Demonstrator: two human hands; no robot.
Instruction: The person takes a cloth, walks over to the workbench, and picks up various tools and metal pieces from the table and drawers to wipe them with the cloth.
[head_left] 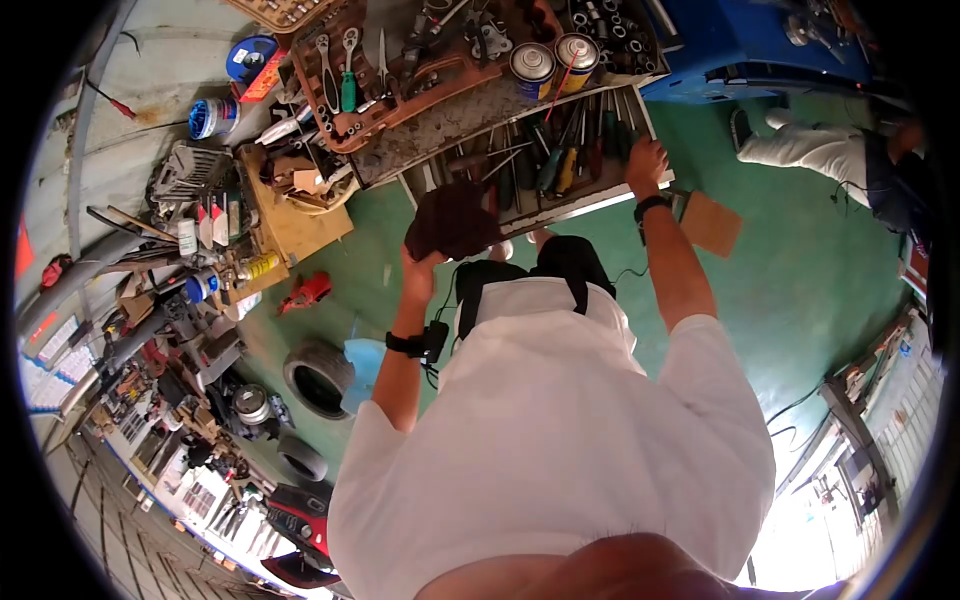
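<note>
My left hand (424,258) is closed on a dark brown cloth (455,220), which hangs over the left part of an open drawer (580,206). Screwdrivers with green handles and one with a yellow handle (567,170) lie inside the drawer. At the drawer's right end is my right hand (647,165), over its edge near the tool handles; its fingers are too small to read clearly. Above the drawer, the bench top (400,147) holds two spray cans (532,64), an orange-brown tool case (420,85) and a green-handled ratchet (348,75).
A cardboard piece (711,224) lies right of the drawer. Tyres (318,379) and a red tool (306,291) are on the green floor at left. A wooden table (295,225) holds bottles. Another person (815,150) is at upper right, near a blue machine (750,50).
</note>
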